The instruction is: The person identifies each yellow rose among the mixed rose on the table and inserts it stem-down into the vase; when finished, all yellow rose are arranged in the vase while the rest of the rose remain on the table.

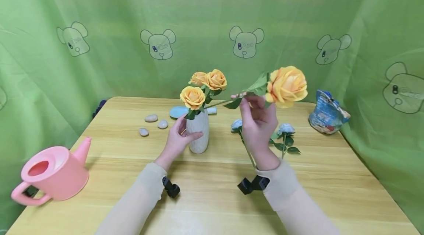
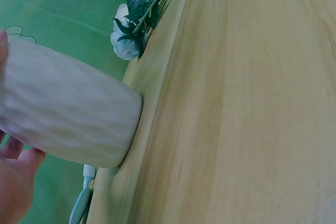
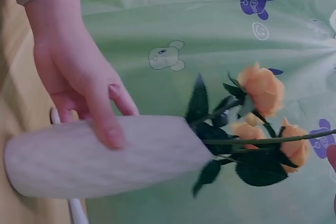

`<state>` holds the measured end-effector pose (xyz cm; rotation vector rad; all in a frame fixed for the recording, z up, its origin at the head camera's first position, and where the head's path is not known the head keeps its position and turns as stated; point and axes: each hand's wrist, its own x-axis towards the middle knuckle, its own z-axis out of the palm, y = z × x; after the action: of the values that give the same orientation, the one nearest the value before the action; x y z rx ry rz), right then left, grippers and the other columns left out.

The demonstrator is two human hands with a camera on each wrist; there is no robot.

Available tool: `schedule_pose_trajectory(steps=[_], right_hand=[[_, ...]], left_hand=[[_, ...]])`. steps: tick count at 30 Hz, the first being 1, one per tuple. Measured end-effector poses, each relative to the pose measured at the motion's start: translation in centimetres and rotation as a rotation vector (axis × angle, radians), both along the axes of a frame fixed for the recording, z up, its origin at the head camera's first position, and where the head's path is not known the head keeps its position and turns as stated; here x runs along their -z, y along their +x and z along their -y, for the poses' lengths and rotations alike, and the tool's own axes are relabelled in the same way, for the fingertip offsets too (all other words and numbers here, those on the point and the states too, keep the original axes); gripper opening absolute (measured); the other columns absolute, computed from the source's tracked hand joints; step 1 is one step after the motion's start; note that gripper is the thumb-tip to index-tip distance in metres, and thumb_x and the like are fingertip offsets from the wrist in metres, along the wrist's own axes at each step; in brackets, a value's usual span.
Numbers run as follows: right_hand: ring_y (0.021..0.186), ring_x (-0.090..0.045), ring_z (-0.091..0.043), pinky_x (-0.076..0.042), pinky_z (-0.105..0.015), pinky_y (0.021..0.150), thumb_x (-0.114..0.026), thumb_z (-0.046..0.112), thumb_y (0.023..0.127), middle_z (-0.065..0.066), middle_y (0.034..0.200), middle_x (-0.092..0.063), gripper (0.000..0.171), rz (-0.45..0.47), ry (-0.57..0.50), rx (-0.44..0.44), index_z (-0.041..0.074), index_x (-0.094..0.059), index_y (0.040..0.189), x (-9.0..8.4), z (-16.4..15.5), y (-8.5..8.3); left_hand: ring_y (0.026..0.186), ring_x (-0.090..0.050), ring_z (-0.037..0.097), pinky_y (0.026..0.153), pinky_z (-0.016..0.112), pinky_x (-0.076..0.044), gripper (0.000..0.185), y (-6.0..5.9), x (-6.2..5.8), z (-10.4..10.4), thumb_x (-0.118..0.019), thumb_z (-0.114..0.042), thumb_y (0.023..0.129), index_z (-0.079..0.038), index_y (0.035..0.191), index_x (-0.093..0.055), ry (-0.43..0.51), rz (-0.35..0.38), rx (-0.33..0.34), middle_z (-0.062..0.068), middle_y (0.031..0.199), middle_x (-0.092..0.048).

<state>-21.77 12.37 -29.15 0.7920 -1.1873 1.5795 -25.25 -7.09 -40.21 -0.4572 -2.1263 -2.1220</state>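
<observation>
A white textured vase stands upright mid-table with several yellow roses and their dark green leaves at its mouth. My left hand grips its left side, thumb across the front; the right wrist view shows that thumb flat along the wall. To the right, my right hand pinches another yellow rose by its stem, close below the bloom. This rose leans far to the right, and its long stem runs to the vase's mouth. The stem's lower end is hidden.
Light blue roses lie right of the vase, partly behind my right forearm. A blue bag stands at the back right. A small shovel lies behind the vase, pale stones left of it. A pink watering can stands front left.
</observation>
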Motion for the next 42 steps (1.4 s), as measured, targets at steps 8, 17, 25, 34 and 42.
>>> schedule_pose_trajectory(steps=[8,17,25,34,42], right_hand=[[0.080,-0.064,-0.011,-0.053,-0.020,0.065,-0.059,-0.012,0.080,0.006,0.089,-0.067,0.023,0.180,0.055,0.125,-0.017,-0.056,0.103,3.1,1.3,-0.5],[0.082,-0.060,-0.017,-0.053,-0.026,0.069,-0.055,-0.014,0.084,-0.001,0.087,-0.061,0.013,0.251,0.013,-0.039,-0.016,-0.049,0.095,3.8,2.7,-2.1],[0.075,-0.058,-0.020,-0.055,-0.031,0.066,-0.057,-0.010,0.086,-0.004,0.083,-0.058,0.008,0.292,0.009,-0.027,-0.012,-0.050,0.090,3.2,3.0,-2.4],[0.071,-0.060,-0.028,-0.057,-0.036,0.065,-0.061,-0.006,0.085,-0.008,0.081,-0.055,0.011,0.343,-0.114,-0.087,-0.002,-0.054,0.093,3.0,3.4,-3.0],[0.066,-0.061,-0.021,-0.057,-0.036,0.059,-0.061,-0.008,0.083,-0.010,0.080,-0.057,0.010,0.412,-0.161,-0.063,-0.005,-0.055,0.091,2.6,3.8,-4.2]], left_hand=[[0.127,-0.040,0.019,0.105,0.039,-0.033,0.074,0.0,0.0,0.1,-0.079,-0.011,0.074,-0.018,0.138,-0.041,-0.004,0.006,-0.003,0.006,0.138,-0.046],[0.128,-0.039,0.019,0.106,0.039,-0.032,0.073,0.1,0.0,0.0,-0.078,-0.011,0.075,-0.018,0.138,-0.041,0.000,-0.005,-0.004,0.005,0.140,-0.044],[0.128,-0.040,0.019,0.105,0.038,-0.033,0.074,0.2,0.1,-0.1,-0.078,-0.011,0.075,-0.017,0.139,-0.040,0.002,0.001,0.000,0.005,0.139,-0.044],[0.128,-0.040,0.018,0.106,0.038,-0.032,0.073,0.3,0.0,-0.1,-0.078,-0.012,0.076,-0.019,0.138,-0.041,-0.005,0.007,-0.001,0.004,0.140,-0.044],[0.127,-0.040,0.017,0.106,0.037,-0.032,0.073,0.3,0.0,-0.1,-0.078,-0.010,0.075,-0.017,0.138,-0.041,0.002,0.010,-0.007,0.004,0.139,-0.045]])
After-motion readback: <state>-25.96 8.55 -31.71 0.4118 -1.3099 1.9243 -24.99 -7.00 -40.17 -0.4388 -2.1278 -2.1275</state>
